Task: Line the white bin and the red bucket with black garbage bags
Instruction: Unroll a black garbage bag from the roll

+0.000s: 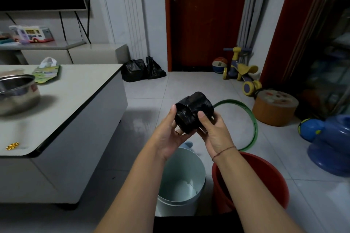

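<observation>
I have the roll of black garbage bags (193, 112) held up in front of me, between both hands and clear of the floor, with its hollow end turned towards the camera. The left grip (170, 134) cradles it from below and from the left, thumb laid along the near edge and fingers curled under it. The right grip (214, 132) clasps the other side, thumb pressed on the roll's front and fingers wrapped round the far right. So both are grasping the roll, which sits at their fingertips rather than deep in either palm.

Below my forearms and nearer to me than the roll, the white bin (198, 172) stands open and unlined on the tiled floor. The red bucket (265, 162) is just beside it on the right, also bare inside, and my right forearm crosses over its rim.

A green hoop (253, 119) lies on the floor behind the bucket. To the left, the counter (75, 96) carries a steel pot (17, 92) and a tissue pack (47, 71). Two filled black bags (142, 70) slump by the red door (204, 19), well apart from my hands.
</observation>
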The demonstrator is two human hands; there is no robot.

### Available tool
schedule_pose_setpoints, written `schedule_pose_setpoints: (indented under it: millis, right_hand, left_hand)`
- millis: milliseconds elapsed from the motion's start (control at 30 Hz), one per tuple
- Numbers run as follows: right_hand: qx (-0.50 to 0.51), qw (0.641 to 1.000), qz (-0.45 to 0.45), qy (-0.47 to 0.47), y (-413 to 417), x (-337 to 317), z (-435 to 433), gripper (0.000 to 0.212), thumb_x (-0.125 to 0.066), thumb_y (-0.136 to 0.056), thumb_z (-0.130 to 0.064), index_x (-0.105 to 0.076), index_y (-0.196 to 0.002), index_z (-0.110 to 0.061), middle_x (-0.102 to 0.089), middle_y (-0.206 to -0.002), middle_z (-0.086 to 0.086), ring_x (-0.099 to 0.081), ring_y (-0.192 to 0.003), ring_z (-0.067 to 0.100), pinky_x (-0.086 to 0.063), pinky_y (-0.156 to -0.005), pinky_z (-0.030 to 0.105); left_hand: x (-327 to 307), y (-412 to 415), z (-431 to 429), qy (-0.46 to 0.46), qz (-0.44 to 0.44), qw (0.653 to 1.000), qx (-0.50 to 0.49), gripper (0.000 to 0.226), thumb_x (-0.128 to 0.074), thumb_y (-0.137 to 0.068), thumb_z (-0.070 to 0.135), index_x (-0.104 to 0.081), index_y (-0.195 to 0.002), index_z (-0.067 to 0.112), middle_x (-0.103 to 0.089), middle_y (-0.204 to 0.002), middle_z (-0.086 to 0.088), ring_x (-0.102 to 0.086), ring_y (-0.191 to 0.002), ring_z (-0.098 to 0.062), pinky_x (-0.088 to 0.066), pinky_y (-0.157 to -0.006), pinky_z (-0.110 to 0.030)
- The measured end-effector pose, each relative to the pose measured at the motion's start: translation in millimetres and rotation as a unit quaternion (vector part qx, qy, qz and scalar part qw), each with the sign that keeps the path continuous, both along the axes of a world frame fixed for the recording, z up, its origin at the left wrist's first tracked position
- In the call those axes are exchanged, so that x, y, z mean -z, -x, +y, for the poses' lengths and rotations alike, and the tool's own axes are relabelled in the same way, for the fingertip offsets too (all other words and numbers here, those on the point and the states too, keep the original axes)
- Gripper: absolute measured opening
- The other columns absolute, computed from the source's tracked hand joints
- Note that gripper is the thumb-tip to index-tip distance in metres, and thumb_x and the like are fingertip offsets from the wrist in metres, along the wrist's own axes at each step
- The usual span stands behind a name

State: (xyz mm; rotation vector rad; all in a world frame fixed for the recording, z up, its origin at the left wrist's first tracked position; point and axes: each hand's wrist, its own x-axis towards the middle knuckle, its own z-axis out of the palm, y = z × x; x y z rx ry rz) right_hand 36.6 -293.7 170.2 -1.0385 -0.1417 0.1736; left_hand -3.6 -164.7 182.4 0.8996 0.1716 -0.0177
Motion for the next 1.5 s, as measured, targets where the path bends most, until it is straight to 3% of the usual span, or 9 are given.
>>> schedule_pose_setpoints:
  millis: [167,267,400,600,833,967,1133,1333,1500]
  right_hand:
    - [0.029,0.992,-0.031,0.117,1.5,4.9,0.1,0.063,-0.07,-0.072,-0.048,-0.051,-0.127,-0.025,-0.061,-0.125,-0.001,-0.055,-0.119,0.019,-0.044,-0.102,0.041]
    - [0.064,0.983,-0.02,0.173,2.2,6.0,2.4,0.063,-0.055,-0.088,-0.049,-0.032,-0.141,-0.026,-0.051,-0.137,-0.002,-0.051,-0.122,0.018,-0.043,-0.102,0.042]
    - [0.051,0.989,0.017,0.136,10.5,0.4,10.8,0.064,-0.056,-0.085,-0.053,-0.037,-0.137,-0.019,-0.055,-0.128,0.002,-0.058,-0.112,0.018,-0.052,-0.088,0.036]
    - [0.008,0.991,0.129,0.031,16.6,-12.2,5.3,0.049,-0.045,-0.091,-0.054,-0.051,-0.107,-0.008,-0.068,-0.094,0.012,-0.07,-0.07,0.017,-0.055,-0.063,0.029]
    - [-0.099,0.985,0.11,0.086,25.1,-9.4,8.7,0.062,-0.03,-0.092,-0.064,-0.071,-0.108,-0.02,-0.072,-0.11,0.002,-0.064,-0.108,0.017,-0.048,-0.097,0.04]
    - [-0.093,0.989,0.111,0.0,23.9,-13.3,12.7,0.051,-0.04,-0.09,-0.06,-0.069,-0.112,-0.024,-0.068,-0.119,0.006,-0.063,-0.108,0.019,-0.05,-0.094,0.04]
    - [-0.071,0.985,0.138,-0.082,17.3,-19.4,20.8,0.06,-0.053,-0.087,-0.054,-0.051,-0.131,-0.013,-0.064,-0.123,0.015,-0.064,-0.11,0.027,-0.047,-0.101,0.043]
    - [0.046,0.989,0.129,-0.048,6.5,-15.5,17.6,0.048,-0.061,-0.089,-0.035,-0.054,-0.124,-0.002,-0.065,-0.116,0.021,-0.067,-0.101,0.031,-0.055,-0.087,0.042]
    - [0.055,0.992,0.112,-0.015,1.2,-6.5,11.1,0.046,-0.059,-0.091,-0.032,-0.049,-0.125,-0.002,-0.063,-0.116,0.023,-0.064,-0.103,0.035,-0.053,-0.091,0.049]
  left_hand:
    - [-1.9,2.3,-0.6,0.022,-0.003,1.0,0.009,0.05,-0.078,-0.073,0.028,-0.065,-0.114,0.005,-0.07,-0.108,-0.018,-0.068,-0.099,-0.035,-0.056,-0.078,-0.04]
    - [-2.0,-0.6,-7.2,-0.075,-0.019,0.994,-0.076,0.043,-0.074,-0.078,0.013,-0.061,-0.119,0.013,-0.065,-0.116,-0.015,-0.068,-0.099,-0.03,-0.057,-0.076,-0.034]
    - [-0.7,-2.2,-14.7,-0.269,-0.037,0.94,-0.207,0.052,-0.073,-0.077,0.013,-0.054,-0.119,0.036,-0.061,-0.116,-0.001,-0.062,-0.103,-0.017,-0.056,-0.082,-0.029]
    - [-2.4,-1.8,-18.4,-0.415,-0.044,0.861,-0.29,0.062,-0.071,-0.076,0.012,-0.05,-0.132,0.028,-0.058,-0.126,0.004,-0.055,-0.113,-0.013,-0.049,-0.095,-0.032]
    - [-4.5,0.4,-23.2,-0.5,-0.08,0.797,-0.33,0.056,-0.073,-0.073,0.011,-0.049,-0.121,0.027,-0.057,-0.119,0.007,-0.054,-0.108,-0.01,-0.045,-0.085,-0.016]
    - [-2.8,0.4,-27.1,-0.493,-0.085,0.81,-0.305,0.055,-0.075,-0.068,0.012,-0.042,-0.11,0.028,-0.044,-0.118,0.012,-0.05,-0.096,0.004,-0.038,-0.068,0.0]
    - [3.5,-0.5,-39.1,-0.479,-0.082,0.841,-0.238,0.052,-0.077,-0.067,0.017,-0.037,-0.098,0.028,-0.04,-0.141,0.002,-0.053,-0.112,-0.017,-0.05,-0.087,-0.033]
    - [6.0,1.7,-45.6,-0.452,-0.095,0.873,-0.157,0.049,-0.076,-0.069,0.014,-0.038,-0.097,0.028,-0.059,-0.098,0.003,-0.061,-0.081,-0.009,-0.043,-0.059,-0.009]
    - [-0.7,1.9,-40.9,-0.241,-0.039,0.966,-0.081,0.058,-0.063,-0.074,0.047,-0.049,-0.127,0.027,-0.065,-0.116,0.0,-0.062,-0.104,-0.012,-0.051,-0.087,-0.034]
